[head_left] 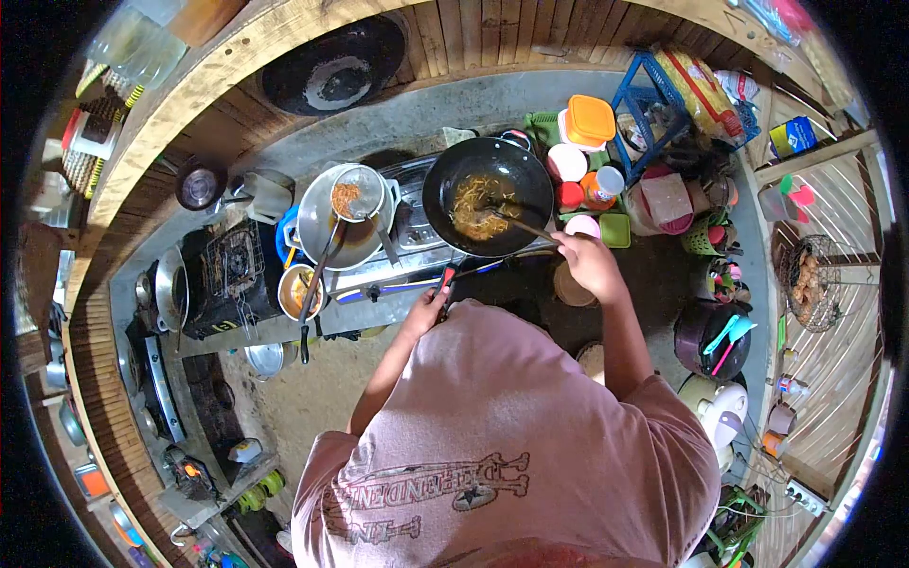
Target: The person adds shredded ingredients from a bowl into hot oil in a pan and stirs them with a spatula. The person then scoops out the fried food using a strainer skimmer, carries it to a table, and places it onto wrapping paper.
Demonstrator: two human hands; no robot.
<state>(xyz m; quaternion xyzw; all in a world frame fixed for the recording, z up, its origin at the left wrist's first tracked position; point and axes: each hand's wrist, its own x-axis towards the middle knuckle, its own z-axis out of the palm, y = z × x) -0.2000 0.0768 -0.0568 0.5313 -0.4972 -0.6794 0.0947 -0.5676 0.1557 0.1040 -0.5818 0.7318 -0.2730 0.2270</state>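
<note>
A black wok (447, 175) sits on the right side of the stove (413, 213), with browned shredded food (476, 225) inside. My right hand (589, 264) is closed round the handle of a spatula (526, 226), whose head rests in the food. At the stove's front edge, my left hand (428, 310) grips a red and black handle (446, 279); whether it belongs to the wok cannot be made out. Left of the wok, a large metal pan (312, 213) carries a strainer (366, 173) holding reddish bits, with a utensil lying across it.
A small bowl (293, 296) with food and a spoon stands left of the stove. Lidded containers (589, 121) and a blue rack (632, 80) are behind on the right. A dark pot (694, 333) is at the right. A second burner (230, 265) stands far left.
</note>
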